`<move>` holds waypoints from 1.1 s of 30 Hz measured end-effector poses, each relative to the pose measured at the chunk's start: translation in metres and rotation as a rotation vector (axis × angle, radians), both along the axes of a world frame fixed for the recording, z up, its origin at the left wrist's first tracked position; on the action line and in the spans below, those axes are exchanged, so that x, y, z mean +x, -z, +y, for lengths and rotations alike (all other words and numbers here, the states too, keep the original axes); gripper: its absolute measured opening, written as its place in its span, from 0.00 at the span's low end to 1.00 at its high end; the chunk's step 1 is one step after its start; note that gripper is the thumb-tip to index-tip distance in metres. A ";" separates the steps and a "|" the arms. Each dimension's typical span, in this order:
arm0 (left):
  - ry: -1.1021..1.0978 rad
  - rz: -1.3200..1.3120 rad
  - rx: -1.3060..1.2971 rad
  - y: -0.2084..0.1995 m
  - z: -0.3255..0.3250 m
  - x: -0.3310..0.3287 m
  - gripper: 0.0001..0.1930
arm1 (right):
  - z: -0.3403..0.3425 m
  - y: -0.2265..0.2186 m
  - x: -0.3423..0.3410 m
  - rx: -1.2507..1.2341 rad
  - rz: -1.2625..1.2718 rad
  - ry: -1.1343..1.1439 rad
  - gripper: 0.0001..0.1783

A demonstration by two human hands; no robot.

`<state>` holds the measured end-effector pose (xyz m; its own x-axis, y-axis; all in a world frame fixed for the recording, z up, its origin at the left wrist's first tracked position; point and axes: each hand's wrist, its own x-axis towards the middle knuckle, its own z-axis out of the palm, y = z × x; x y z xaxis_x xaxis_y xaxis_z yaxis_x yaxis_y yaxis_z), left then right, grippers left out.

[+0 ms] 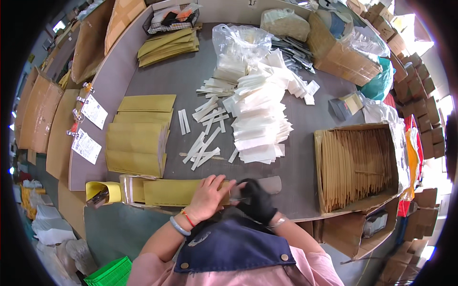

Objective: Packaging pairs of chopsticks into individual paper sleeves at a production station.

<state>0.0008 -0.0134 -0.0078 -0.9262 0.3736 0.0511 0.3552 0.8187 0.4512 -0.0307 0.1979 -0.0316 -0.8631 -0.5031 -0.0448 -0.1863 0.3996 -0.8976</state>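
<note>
A long yellow-brown paper envelope (pixel 171 192) lies along the table's front edge. My bare left hand (pixel 209 194) rests over its right end, fingers stretched out and a little apart. Close beside it, my right hand (pixel 257 200) wears a black glove, with its fingers closed toward the left fingertips. Something small and greyish shows between the two hands, too blurred to name. A flat grey piece with a rounded end (pixel 271 185) sticks out beyond the glove. Stacked envelopes (pixel 133 143) lie just past the left hand.
Folded white papers (pixel 260 114) and loose white strips (pixel 202 150) cover the middle. At right stands a carton (pixel 322 171) packed with brown envelopes. A yellow holder (pixel 112 192) sits at the front left corner. Farther back are yellow envelopes (pixel 167 47) and an open carton (pixel 343 62).
</note>
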 end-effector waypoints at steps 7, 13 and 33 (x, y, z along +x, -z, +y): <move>0.247 -0.057 -0.108 -0.064 -0.030 -0.040 0.09 | 0.033 -0.042 -0.026 0.437 0.488 -0.161 0.37; -0.206 0.032 -0.041 -0.100 -0.127 -0.079 0.06 | 0.049 -0.063 -0.029 0.464 0.501 0.081 0.35; -0.663 -0.019 0.213 0.042 -0.036 0.032 0.51 | 0.031 -0.055 -0.020 0.550 0.489 -0.137 0.35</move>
